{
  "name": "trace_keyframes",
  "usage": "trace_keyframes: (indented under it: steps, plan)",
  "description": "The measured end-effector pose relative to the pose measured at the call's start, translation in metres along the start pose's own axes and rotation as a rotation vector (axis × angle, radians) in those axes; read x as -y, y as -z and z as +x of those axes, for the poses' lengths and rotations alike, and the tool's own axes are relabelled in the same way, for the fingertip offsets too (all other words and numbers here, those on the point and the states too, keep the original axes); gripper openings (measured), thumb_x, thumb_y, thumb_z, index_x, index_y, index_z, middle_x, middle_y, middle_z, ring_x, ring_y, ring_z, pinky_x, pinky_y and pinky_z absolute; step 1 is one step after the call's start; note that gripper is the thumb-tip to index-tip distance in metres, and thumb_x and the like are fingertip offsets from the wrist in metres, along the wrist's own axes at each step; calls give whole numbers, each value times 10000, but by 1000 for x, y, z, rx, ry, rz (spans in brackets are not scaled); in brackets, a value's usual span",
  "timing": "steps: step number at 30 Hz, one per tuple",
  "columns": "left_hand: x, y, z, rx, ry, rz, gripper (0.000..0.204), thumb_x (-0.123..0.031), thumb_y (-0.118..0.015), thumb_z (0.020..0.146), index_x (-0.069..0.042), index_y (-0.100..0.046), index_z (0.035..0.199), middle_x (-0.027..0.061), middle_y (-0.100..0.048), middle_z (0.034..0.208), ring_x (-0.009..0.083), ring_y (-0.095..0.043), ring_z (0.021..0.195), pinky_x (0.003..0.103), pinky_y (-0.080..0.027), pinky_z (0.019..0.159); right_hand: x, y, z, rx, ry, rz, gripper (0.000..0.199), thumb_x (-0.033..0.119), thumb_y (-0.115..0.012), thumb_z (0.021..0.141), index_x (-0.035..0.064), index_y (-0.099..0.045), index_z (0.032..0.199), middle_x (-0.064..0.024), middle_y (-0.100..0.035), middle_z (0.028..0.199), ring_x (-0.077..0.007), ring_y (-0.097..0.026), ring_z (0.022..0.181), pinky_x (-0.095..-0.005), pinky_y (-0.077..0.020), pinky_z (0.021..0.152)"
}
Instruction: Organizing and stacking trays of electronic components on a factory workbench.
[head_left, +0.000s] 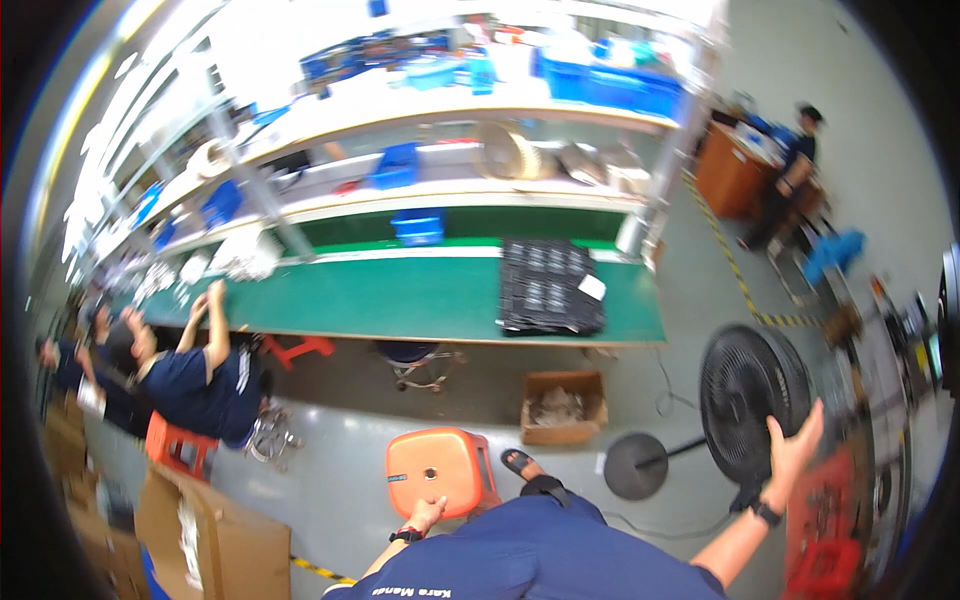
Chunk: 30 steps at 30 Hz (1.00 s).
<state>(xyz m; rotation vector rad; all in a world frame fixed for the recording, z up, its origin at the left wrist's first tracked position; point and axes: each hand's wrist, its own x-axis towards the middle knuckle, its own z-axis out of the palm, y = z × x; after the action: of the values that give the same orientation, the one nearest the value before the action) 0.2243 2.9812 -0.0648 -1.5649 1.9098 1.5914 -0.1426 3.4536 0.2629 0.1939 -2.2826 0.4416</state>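
Observation:
My left hand is at the near edge of an orange plastic stool, its fingers closed on the rim of the seat. The stool's square top has a hole in the middle, and one side with legs shows at the right. Out to the right, my right hand is raised with the thumb apart from the fingers and nothing in it. It is nearest to a black pedestal fan, beside the lower right of its round cage; whether they touch I cannot tell.
Ahead stands a green-topped workbench with stacked black trays and shelves of blue bins above. An open cardboard box sits under its front edge. A seated co-worker works at the left, near a large carton. The fan's round base and cable lie on the floor.

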Motion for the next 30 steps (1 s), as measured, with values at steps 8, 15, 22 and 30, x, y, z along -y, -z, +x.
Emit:
trace_keyframes:
  steps: [8,15,22,30]
  plan:
    - [95,17,-56,-121,274,159,486,-428,-514,810,22,-604,972,200,-588,1024,310,-559,979,390,-430,827,156,-45,4,-398,391,226,286,260,-684,751,6,-610,861,-152,-613,847,-269,-596,688,-313,-485,665]
    - [178,-12,-167,-579,453,-439,460,-440,-505,791,0,-625,733,140,-618,709,287,-594,699,393,-457,660,342,-136,-52,606,853,1071,178,196,-677,733,28,-621,755,-117,-599,677,-244,-590,622,-325,-476,613]
    - [259,-253,-293,-942,1218,-683,274,-251,-513,718,-24,-638,806,198,-611,877,360,-592,834,425,-469,685,448,-96,-237,1521,1499,1795,223,97,-602,713,35,-512,519,-148,-531,524,-303,-514,458,-383,-407,458]
    - [185,-454,-288,-647,1048,-657,320,-303,-511,718,-60,-638,883,145,-633,890,307,-607,840,420,-470,703,398,-26,-266,1305,2461,1455,115,134,-541,783,26,-573,758,-172,-566,718,-328,-542,680,-417,-425,642]
